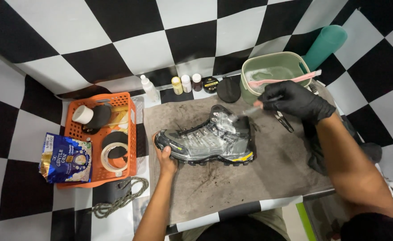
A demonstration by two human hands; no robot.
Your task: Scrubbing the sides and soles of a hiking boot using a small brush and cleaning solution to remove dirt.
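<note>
A grey and black hiking boot (207, 140) with a yellow heel patch lies on its side on a dirty grey towel (250, 178), wet and soapy. My left hand (165, 160), bare, grips the boot's toe from below. My right hand (297, 100) wears a black glove and holds a small brush (245, 111) whose bristles touch the boot's ankle collar. A second pink-handled brush (290, 79) rests across the rim of a green tub (274, 71) of soapy water just behind my right hand.
An orange basket (131, 134) at the left holds tape rolls and round tins, with a blue pouch (66, 158) at its left corner. Small bottles (186, 83) and a black pad (229, 89) line the back. A laces coil (122, 198) lies in front; dark cloth (317, 156) is at right.
</note>
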